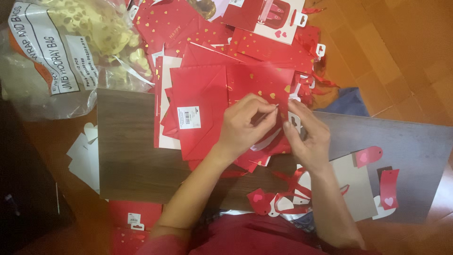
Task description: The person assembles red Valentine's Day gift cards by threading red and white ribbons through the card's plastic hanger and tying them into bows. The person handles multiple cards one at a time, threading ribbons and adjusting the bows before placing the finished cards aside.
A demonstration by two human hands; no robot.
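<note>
Hands meet over the red gift bag [222, 101], which lies flat on the dark wooden board [127, 156]; I take that bag as my landmark. Left hand [245, 125] rests on the bag's lower right part, thumb and forefinger pinched together on something thin and pale at the bag's right edge; I cannot tell whether it is a ribbon or a tag string. Right hand [306, 137] sits just beside the bag's right edge, fingers [295, 115] curled close against a white hang tab [296, 120] there, touching it. So the bag's edge lies directly between both sets of fingertips.

Behind the bag, a heap of more red bags with gold hearts [264, 47]. Left of it and farther back, a clear plastic sack of pale gold pieces [71, 47]. Right of the bag and nearer me, a grey card sheet [401, 156] carrying red heart tags [368, 156]. Loose red ribbons [292, 189] lie nearer me than the bag.
</note>
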